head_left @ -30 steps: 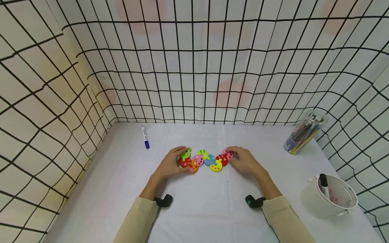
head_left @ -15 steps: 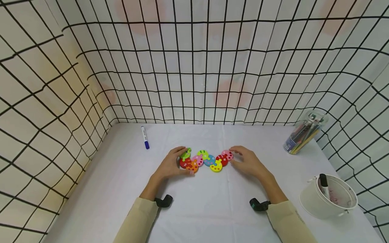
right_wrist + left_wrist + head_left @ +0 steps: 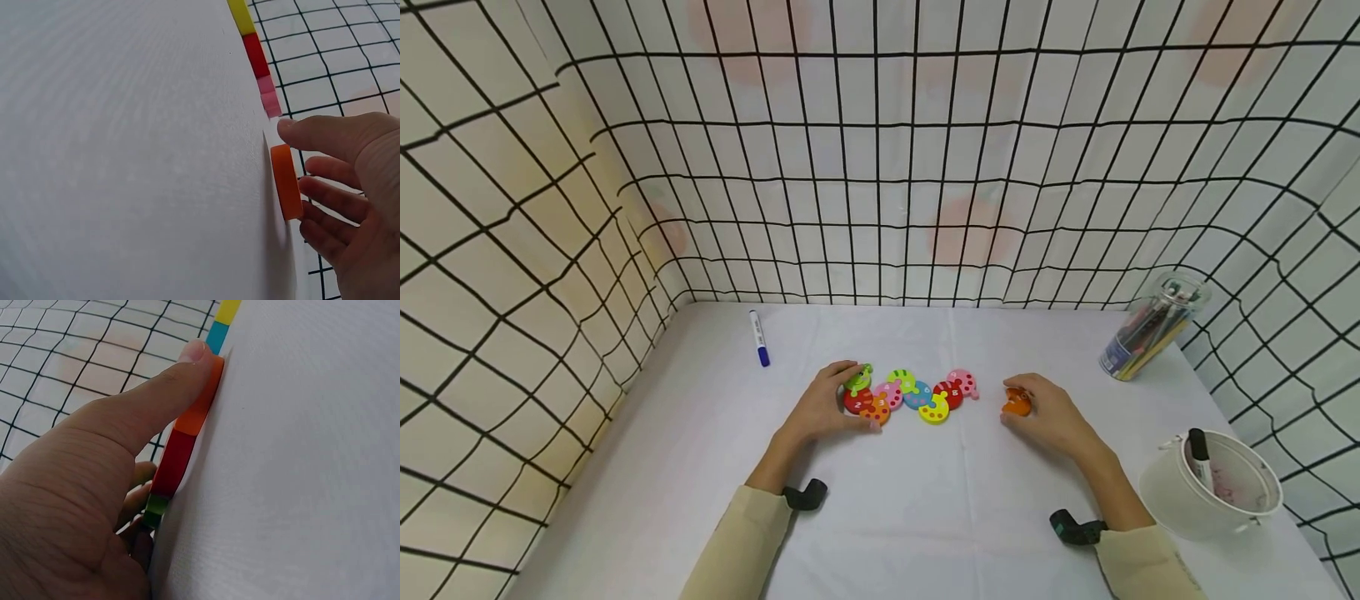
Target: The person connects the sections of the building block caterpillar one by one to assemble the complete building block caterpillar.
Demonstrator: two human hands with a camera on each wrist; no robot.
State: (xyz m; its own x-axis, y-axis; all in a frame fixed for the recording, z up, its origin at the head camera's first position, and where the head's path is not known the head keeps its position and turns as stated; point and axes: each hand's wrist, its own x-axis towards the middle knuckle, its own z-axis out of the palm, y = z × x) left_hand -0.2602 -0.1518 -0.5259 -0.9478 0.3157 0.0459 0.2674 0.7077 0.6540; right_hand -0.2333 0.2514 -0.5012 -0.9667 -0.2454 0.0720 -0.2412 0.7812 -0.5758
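Observation:
A row of joined, numbered round pieces forms a caterpillar puzzle (image 3: 917, 397) on the white cloth, with a green smiling head (image 3: 858, 380) at its left end and a pink piece (image 3: 962, 383) at its right end. My left hand (image 3: 818, 406) grips the head end, thumb against the edge of an orange segment (image 3: 203, 403) and fingers round the far side by the green piece. To the right of the row, my right hand (image 3: 1051, 414) holds a loose orange puzzle piece (image 3: 286, 182) between thumb and fingers, apart from the pink end. Part of that piece is hidden by fingers.
A blue-capped marker (image 3: 759, 339) lies at the back left. Back right, a glass jar of pencils (image 3: 1153, 327) leans over. A white bucket (image 3: 1172, 500) with a black-capped marker (image 3: 1200, 461) in it stands at the right. Black wire mesh (image 3: 880, 225) surrounds the table.
My right hand has let go of the pink end piece and moved right; the loose orange piece now shows in it. My left hand and the joined row have stayed put.

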